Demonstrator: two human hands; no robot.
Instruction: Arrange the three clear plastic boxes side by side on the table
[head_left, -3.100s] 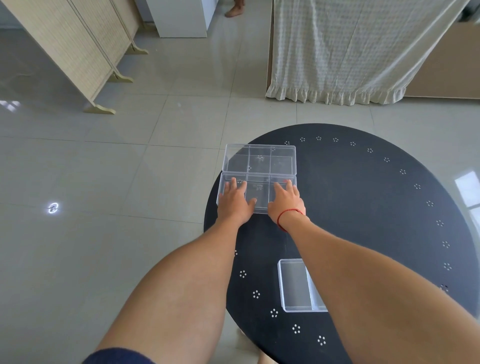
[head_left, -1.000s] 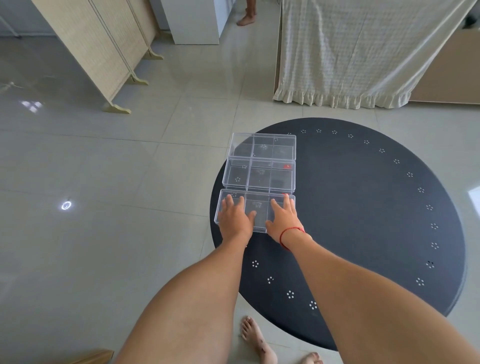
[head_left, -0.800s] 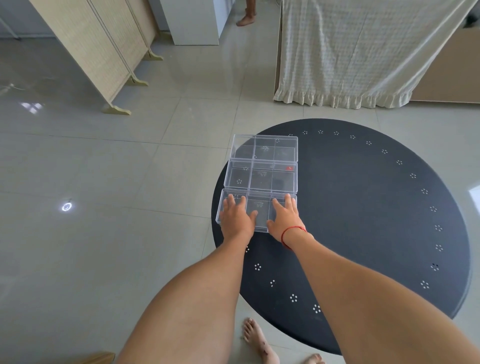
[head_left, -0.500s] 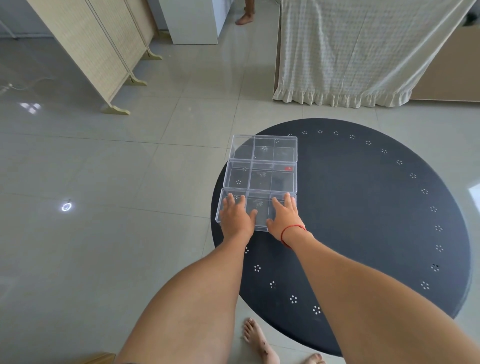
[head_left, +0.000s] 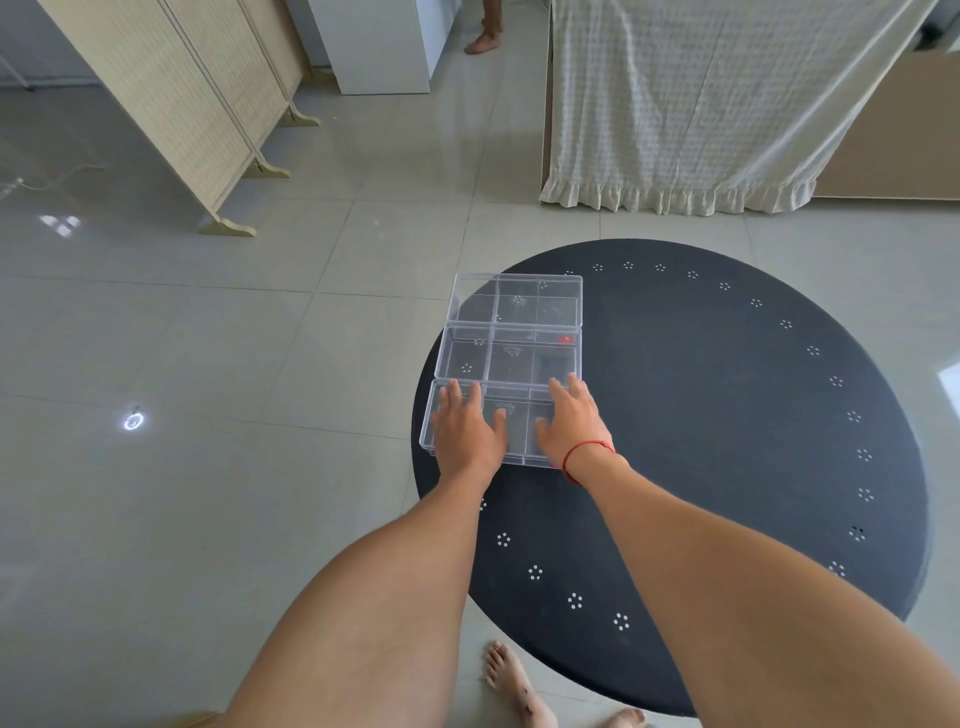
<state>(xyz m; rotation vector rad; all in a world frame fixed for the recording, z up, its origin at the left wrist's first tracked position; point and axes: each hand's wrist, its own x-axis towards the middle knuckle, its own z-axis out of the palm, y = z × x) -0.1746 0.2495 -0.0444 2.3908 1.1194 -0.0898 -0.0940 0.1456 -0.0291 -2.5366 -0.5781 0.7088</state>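
Boxes: near box (head_left: 514, 423), middle box (head_left: 511, 353) and far box (head_left: 519, 299) lie touching in a row at the left edge of the black tabletop (head_left: 727, 415). Left hand (head_left: 467, 431) and right hand (head_left: 571, 423) rest flat, fingers spread, on the near box.

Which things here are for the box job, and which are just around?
For the job: near box, middle box, far box, table, left hand, right hand.
Just around: folding screen, curtain, white cabinet.
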